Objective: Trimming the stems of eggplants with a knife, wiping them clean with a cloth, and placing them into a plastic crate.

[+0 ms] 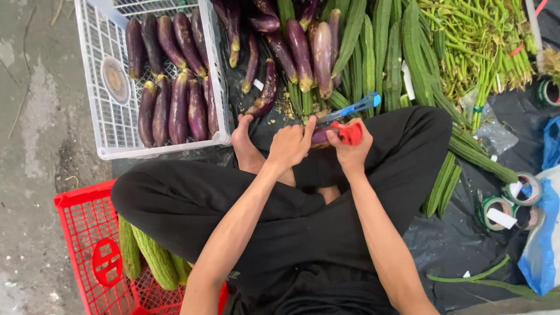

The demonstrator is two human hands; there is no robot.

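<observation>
I sit cross-legged in black trousers on a dark sheet. My left hand [290, 144] grips a purple eggplant [319, 137] held over my lap. My right hand [352, 150] holds a red tape dispenser [350, 132] against the same eggplant. A blue-handled tool [356, 107] sticks out past my hands toward the vegetable pile. A heap of loose eggplants [291, 44] lies just beyond my hands.
A white plastic crate [105, 125] at the upper left holds several eggplants. A red crate [87, 251] with green bitter gourds sits by my left knee. Ridged gourds [396, 52] and long beans [484, 41] lie ahead right. Tape rolls [507, 210] and blue plastic bags [539, 245] are on the right.
</observation>
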